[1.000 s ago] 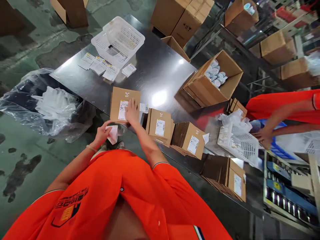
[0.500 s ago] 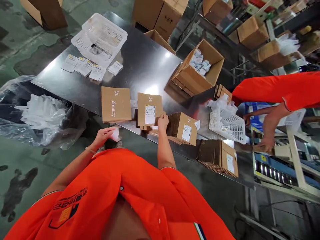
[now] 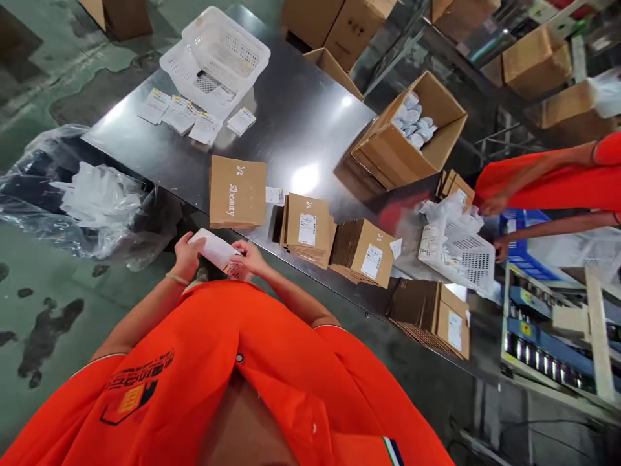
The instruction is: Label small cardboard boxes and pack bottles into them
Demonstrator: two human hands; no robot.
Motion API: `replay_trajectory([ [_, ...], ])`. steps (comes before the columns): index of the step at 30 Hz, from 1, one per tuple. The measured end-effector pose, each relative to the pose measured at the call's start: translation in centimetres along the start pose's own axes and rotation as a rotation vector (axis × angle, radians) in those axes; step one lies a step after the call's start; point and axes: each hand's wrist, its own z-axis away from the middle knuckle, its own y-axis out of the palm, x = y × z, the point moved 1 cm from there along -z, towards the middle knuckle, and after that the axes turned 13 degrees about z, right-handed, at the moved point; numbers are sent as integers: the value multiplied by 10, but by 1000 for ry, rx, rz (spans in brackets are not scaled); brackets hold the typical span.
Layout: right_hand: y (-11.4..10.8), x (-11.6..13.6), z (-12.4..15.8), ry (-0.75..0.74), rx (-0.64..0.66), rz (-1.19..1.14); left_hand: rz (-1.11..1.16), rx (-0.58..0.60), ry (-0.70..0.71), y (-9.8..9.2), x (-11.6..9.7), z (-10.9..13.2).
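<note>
Just off the worktop's (image 3: 310, 123) near edge, my left hand (image 3: 187, 254) and right hand (image 3: 248, 257) pinch a white label sheet (image 3: 216, 249) between closed fingers; the carton stacks (image 3: 308, 228) look labelled, the flat carton (image 3: 237, 192) seemingly not yet

A steel table (image 3: 301, 123) carries a white plastic basket (image 3: 216, 61), loose label sheets (image 3: 179, 116), a flat brown carton (image 3: 237, 192), stacks of folded cartons (image 3: 306, 230), an open cardboard box (image 3: 388, 162) and a second basket (image 3: 458, 255).

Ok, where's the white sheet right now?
Head view, left of centre: the white sheet is held between the left hand and right hand, off the table edge, just below the flat carton.
</note>
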Motion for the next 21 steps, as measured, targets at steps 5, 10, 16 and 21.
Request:
replay_trajectory([
  [5, -1, 24, -19, 15, -181, -13, -5, 161, -200, -4, 17, 13],
  [10, -5, 34, -26, -19, -176, -4, -73, 510, -67, 10, 26, 23],
  [16, -27, 33, -26, 27, -217, 72, -208, 496, 62, 32, 15, 7],
  [21, -31, 38, -16, -47, -339, 277, -309, 454, 100, 40, 11, -2],
])
